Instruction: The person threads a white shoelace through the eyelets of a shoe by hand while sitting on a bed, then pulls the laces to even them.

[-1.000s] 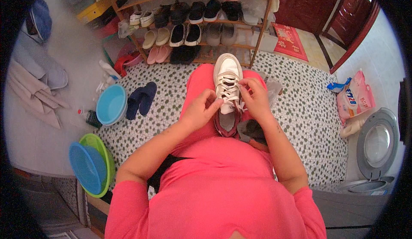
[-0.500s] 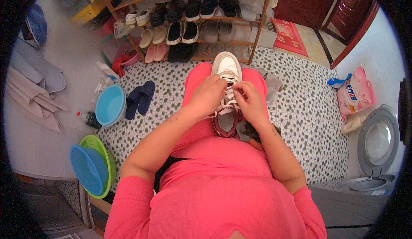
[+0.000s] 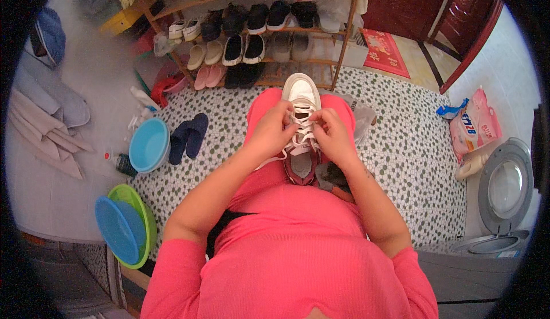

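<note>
A white sneaker (image 3: 302, 91) with a maroon heel and grey lining rests on my lap, its toe pointing away from me. White shoelaces (image 3: 303, 128) criss-cross over its tongue, and a loose end hangs out at the left side. My left hand (image 3: 272, 131) is at the left row of eyelets, its fingers closed on the shoelace. Opposite it, my right hand (image 3: 333, 137) pinches the lace at the right side, thumb and forefinger together. A dark shoe (image 3: 335, 175), partly covered by my right forearm, lies beside the sneaker's heel.
Ahead stands a wooden shoe rack (image 3: 337, 64) with several pairs of shoes. On the left are navy slippers (image 3: 189, 137), a light-blue basin (image 3: 150, 145) and stacked blue and green basins (image 3: 120, 230). A pink detergent bag (image 3: 475, 123) and a washing machine (image 3: 505, 187) stand at the right.
My left hand has shifted slightly left and down along the laces, and its fingers have drawn away from my right hand. The sneaker stays on my lap.
</note>
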A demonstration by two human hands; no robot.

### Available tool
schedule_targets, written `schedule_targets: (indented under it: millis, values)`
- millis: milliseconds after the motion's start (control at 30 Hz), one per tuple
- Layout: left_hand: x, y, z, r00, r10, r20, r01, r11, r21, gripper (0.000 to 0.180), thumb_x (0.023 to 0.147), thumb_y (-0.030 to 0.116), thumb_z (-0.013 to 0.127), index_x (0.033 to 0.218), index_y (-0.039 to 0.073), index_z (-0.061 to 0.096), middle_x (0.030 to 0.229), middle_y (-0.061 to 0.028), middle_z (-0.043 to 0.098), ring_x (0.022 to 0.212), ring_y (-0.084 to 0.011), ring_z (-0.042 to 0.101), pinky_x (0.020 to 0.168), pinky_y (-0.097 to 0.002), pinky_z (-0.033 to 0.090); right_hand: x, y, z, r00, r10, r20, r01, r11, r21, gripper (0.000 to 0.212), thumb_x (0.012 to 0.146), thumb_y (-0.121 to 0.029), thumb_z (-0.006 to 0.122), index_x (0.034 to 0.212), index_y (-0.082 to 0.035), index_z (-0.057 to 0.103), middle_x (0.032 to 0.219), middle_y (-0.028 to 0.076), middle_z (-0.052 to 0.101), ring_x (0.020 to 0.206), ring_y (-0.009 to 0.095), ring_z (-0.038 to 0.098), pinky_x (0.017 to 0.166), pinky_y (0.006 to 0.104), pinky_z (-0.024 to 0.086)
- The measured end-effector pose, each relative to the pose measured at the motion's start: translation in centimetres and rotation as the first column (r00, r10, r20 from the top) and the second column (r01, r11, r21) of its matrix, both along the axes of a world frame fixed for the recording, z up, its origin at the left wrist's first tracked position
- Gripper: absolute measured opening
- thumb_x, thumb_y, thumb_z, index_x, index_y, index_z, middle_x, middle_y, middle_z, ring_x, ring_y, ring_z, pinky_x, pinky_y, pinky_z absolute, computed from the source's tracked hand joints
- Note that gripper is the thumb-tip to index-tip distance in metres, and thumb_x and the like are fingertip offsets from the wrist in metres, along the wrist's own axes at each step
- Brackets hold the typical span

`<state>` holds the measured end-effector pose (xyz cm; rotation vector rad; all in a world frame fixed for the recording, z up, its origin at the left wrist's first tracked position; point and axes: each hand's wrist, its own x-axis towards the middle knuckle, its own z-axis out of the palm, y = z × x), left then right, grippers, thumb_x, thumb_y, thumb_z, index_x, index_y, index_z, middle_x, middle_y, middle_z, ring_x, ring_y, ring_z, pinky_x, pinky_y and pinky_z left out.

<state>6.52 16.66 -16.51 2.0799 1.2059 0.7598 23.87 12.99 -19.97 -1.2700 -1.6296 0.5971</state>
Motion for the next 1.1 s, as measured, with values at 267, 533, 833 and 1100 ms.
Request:
schedule_targets:
  millis: [267, 533, 833, 1100]
  values:
    - [0.0, 0.3, -1.2, 0.991, -0.062, -0.116, 0.100, 0.927, 0.360, 0.025, 0.074, 0.007, 0.063, 0.098, 0.002, 0.055, 0.087, -0.0138, 0.057, 0.085, -0.0304, 0.056, 0.074, -0.0374, 0.045, -0.4, -0.4, 0.1, 0.988, 0.024, 0.150, -0.044, 0.990, 0.132, 0.024, 0.082, -0.006, 0.053, 0.106, -0.004, 0.056, 0.096, 0.015, 0.050, 0.090, 0.031, 0.053, 0.077, 0.0362, 0.044]
    - [-0.1, 0.4, -1.5, 0.998, -0.052, -0.038, 0.061, 0.954, 0.295, 0.020, 0.073, 0.006, 0.062, 0.091, 0.002, 0.055, 0.086, -0.0140, 0.056, 0.083, -0.0317, 0.055, 0.074, -0.0376, 0.044, -0.2, -0.2, 1.6, 0.933, 0.069, 0.352, -0.096, 0.994, 0.058, 0.031, 0.080, -0.011, 0.057, 0.111, -0.006, 0.053, 0.099, 0.016, 0.049, 0.092, 0.034, 0.052, 0.081, 0.0383, 0.044]
    - [0.1, 0.6, -1.2, 0.996, -0.069, -0.059, 0.086, 0.922, 0.376, 0.011, 0.077, 0.003, 0.056, 0.088, 0.001, 0.057, 0.087, -0.0155, 0.056, 0.084, -0.0324, 0.056, 0.074, -0.0368, 0.045, 0.4, 0.8, 1.4, 0.970, 0.119, 0.213, -0.099, 0.990, -0.102, 0.020, 0.078, -0.005, 0.059, 0.096, -0.002, 0.052, 0.094, 0.009, 0.049, 0.081, 0.019, 0.052, 0.069, 0.0283, 0.044]
    - [-0.1, 2.2, -1.9, 0.961, 0.043, 0.273, -0.032, 0.998, -0.044, 0.009, 0.083, 0.007, 0.055, 0.090, 0.000, 0.057, 0.089, -0.0075, 0.060, 0.080, -0.0148, 0.058, 0.069, -0.0284, 0.046, 0.2, 0.3, 1.2, 0.983, 0.084, 0.162, -0.087, 0.996, 0.013, 0.020, 0.077, -0.008, 0.058, 0.097, -0.003, 0.056, 0.097, 0.015, 0.053, 0.094, 0.032, 0.053, 0.082, 0.0376, 0.044]
